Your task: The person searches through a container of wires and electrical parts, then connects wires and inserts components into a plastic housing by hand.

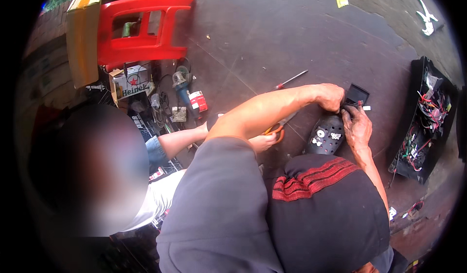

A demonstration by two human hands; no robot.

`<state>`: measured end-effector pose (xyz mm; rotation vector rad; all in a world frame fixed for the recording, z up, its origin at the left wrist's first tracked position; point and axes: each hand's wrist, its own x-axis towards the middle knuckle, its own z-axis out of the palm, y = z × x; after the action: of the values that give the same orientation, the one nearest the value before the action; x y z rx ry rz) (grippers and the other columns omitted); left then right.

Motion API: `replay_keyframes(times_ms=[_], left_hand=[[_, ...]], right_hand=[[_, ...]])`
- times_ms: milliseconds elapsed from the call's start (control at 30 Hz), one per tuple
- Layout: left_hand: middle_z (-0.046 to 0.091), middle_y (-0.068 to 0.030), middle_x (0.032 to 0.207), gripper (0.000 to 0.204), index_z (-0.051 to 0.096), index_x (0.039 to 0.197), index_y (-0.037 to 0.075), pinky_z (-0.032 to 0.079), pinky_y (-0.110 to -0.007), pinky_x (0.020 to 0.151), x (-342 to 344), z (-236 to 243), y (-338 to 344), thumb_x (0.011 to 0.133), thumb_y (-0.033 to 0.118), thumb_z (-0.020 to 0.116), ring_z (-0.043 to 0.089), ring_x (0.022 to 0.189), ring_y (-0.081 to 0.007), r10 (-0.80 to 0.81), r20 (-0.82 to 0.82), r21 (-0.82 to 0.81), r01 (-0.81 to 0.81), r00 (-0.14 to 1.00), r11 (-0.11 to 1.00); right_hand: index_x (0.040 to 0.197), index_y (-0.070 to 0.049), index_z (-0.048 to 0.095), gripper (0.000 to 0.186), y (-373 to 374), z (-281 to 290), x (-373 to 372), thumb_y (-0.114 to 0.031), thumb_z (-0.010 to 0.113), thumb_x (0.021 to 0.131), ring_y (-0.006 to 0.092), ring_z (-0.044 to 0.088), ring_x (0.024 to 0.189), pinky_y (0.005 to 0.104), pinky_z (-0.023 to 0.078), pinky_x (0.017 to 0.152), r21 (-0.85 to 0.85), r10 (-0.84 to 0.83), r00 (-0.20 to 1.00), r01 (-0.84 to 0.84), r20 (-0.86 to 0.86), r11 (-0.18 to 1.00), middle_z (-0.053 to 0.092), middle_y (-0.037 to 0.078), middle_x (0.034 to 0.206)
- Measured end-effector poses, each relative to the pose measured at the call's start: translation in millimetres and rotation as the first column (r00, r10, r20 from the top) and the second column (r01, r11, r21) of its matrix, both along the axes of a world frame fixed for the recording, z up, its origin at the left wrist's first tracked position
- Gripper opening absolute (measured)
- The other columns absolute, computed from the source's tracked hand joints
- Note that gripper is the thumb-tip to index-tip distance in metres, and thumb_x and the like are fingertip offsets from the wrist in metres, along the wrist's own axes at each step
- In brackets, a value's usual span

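Note:
My left hand [331,97], its arm reaching across from a grey sleeve, has its fingers curled closed beside a small open black box [358,95]. My right hand [357,127] meets it there, fingertips pinched together against dark material. What either hand grips is hidden between them. Just below sits a black clog [327,134] with white charms. Black fabric with red stripes [314,178] bulges in front, covering part of my right forearm. To the left, another person's hand [262,142] is at an orange-handled tool [278,132]. A screwdriver [292,79] lies beyond my left forearm.
A black panel [406,127] full of loose wires stands at the right. White-handled pliers [426,17] lie far right. At left are a red plastic stool [146,49] on its side, a tall carton [82,39], a blue angle grinder [182,86] and the other person [151,202].

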<state>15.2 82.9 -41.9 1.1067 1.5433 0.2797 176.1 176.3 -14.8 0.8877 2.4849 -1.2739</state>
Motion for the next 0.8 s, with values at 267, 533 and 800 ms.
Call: replay_keyframes(times_ms=[267,533,800], left_hand=[[0.066,-0.0162,0.077,0.012,0.064,0.075,0.004,0.053,-0.047,0.069,29.2,4.5,-37.9,0.074,0.016,0.064,0.066,0.076,-0.0378,0.174,-0.419,0.431,0.027,0.891,0.902],[0.067,-0.0241,0.085,0.03,0.071,0.089,0.0,0.051,-0.048,0.075,-12.1,13.4,3.7,0.077,0.026,0.065,0.066,0.084,-0.0403,-0.025,-0.039,0.033,0.027,0.999,0.999],[0.065,-0.0144,0.077,0.014,0.065,0.08,0.005,0.052,-0.047,0.069,34.6,9.6,-37.8,0.079,0.018,0.069,0.064,0.076,-0.0362,0.146,-0.485,0.44,0.097,0.862,0.893]], right_hand=[[0.103,-0.013,0.073,0.022,0.2,-4.2,-2.9,-0.024,0.067,0.085,0.0373,0.063,0.107,0.0426,0.051,0.089,0.05,-0.007,0.999,0.008,-0.038,0.999,0.063,0.021,0.121],[0.097,-0.015,0.074,0.019,-1.5,-12.2,1.3,-0.024,0.065,0.083,0.0368,0.066,0.095,0.0437,0.053,0.085,0.103,-0.009,0.993,0.021,-0.117,0.994,0.065,0.018,0.117],[0.098,-0.013,0.073,0.019,-1.3,-6.0,2.1,-0.022,0.066,0.083,0.0374,0.065,0.094,0.044,0.053,0.083,0.051,-0.037,0.995,0.042,-0.096,0.998,0.066,0.015,0.113]])
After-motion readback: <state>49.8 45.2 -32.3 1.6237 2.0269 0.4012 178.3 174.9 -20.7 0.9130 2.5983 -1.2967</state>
